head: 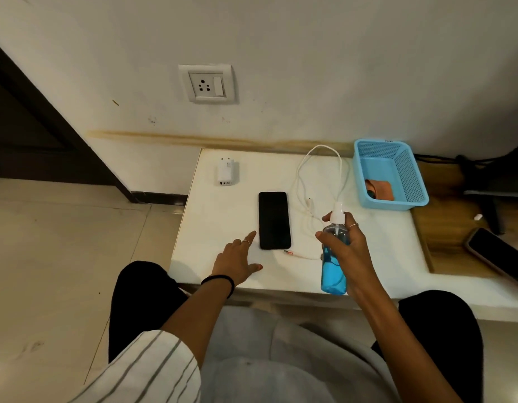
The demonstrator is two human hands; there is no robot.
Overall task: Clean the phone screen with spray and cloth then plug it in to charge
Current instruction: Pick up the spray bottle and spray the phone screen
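A black phone [274, 220] lies screen up on the low white table [223, 205]. My left hand [237, 258] rests flat on the table just left of the phone's near corner, fingers straight. My right hand [349, 247] grips a clear spray bottle of blue liquid [334, 257], held above the table to the right of the phone, its white nozzle up. A white charging cable [324, 175] loops on the table beyond the bottle, one plug end [288, 252] near the phone. A white charger adapter [226, 171] lies at the back left. An orange cloth [381, 188] sits in the blue basket [409, 181].
A wall socket [207, 83] with a switch is on the wall above the table. A second phone [497, 257] lies on the wooden surface at the right, with dark cables behind it. My knees are against the table's near edge; tiled floor lies to the left.
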